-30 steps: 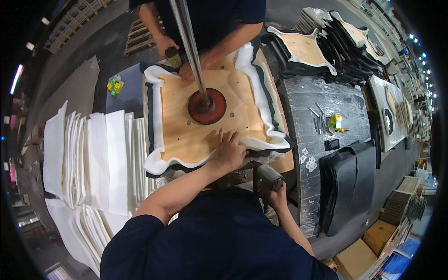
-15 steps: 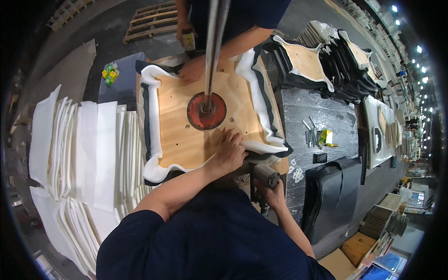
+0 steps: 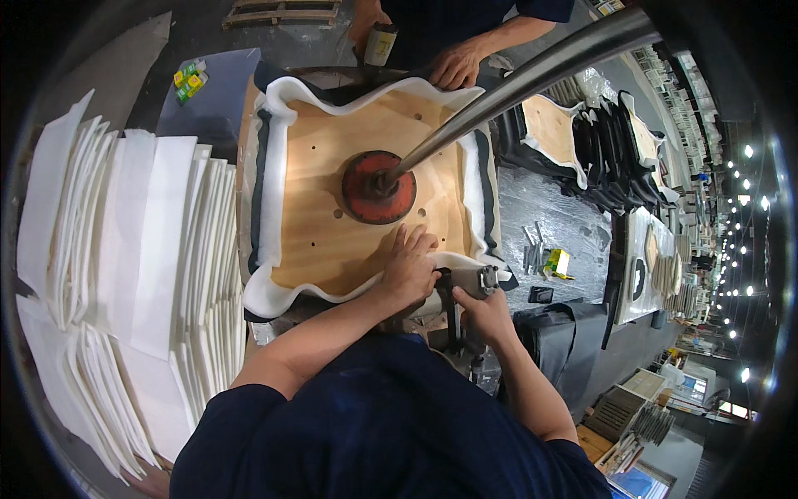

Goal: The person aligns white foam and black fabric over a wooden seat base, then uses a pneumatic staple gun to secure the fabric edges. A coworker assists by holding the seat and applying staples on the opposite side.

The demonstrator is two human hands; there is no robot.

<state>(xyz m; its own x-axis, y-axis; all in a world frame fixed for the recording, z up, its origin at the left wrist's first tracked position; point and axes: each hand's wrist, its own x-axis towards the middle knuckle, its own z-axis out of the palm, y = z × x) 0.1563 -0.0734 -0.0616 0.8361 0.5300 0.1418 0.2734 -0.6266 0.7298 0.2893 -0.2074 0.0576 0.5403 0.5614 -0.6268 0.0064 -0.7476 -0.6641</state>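
A wooden seat board [image 3: 320, 183] lies face up before me, framed by white padding [image 3: 270, 208] over a black cover [image 3: 260, 183]. My left hand [image 3: 409, 270] is closed over the padding at the near edge, its fingertips against the wood. My right hand [image 3: 484, 314] grips a staple gun [image 3: 474, 281], whose nose is close to that edge, beside my left hand; its tip is hidden. A red round pad [image 3: 359, 187] on a metal rod [image 3: 499, 96] presses on the board's middle.
Across the board, a co-worker's hand [image 3: 459, 65] touches the far edge; their other hand holds a tool [image 3: 381, 43]. White foam sheets [image 3: 125, 241] stack up at left. On the right table are a yellow-green box [image 3: 559, 264], staple strips [image 3: 534, 245] and black covers [image 3: 561, 333].
My right hand has brought the staple gun up and inward to the near edge. The co-worker's hand has shifted right along the far edge. My view has tilted; my left hand stays at the edge.
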